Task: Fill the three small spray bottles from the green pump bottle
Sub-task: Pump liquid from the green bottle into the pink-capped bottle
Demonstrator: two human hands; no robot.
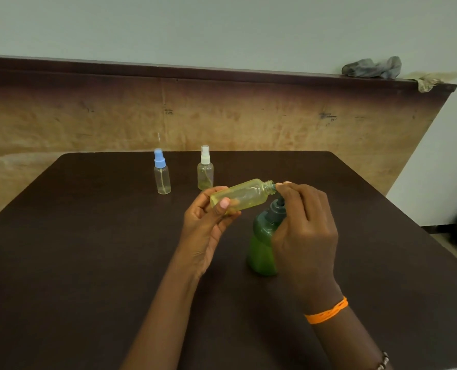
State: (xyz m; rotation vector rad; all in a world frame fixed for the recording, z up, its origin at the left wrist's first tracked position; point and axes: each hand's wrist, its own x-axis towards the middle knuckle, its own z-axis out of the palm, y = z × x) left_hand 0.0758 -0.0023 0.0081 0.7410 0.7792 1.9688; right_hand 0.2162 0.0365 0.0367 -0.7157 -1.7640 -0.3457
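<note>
The left hand [206, 222] grips an uncapped small spray bottle [242, 195] between thumb and curled fingers, holding it tilted nearly sideways above the dark table [88, 249], its open neck up against the nozzle of the green pump bottle [263, 247]. The right hand [306, 231] rests over the pump head [276, 206] with fingers curled down on it (an orange band [327, 313] circles that wrist). Farther back stand two capped bottles, well apart from the hands: the blue-capped bottle [162, 172] and the white-capped bottle [205, 168].
</note>
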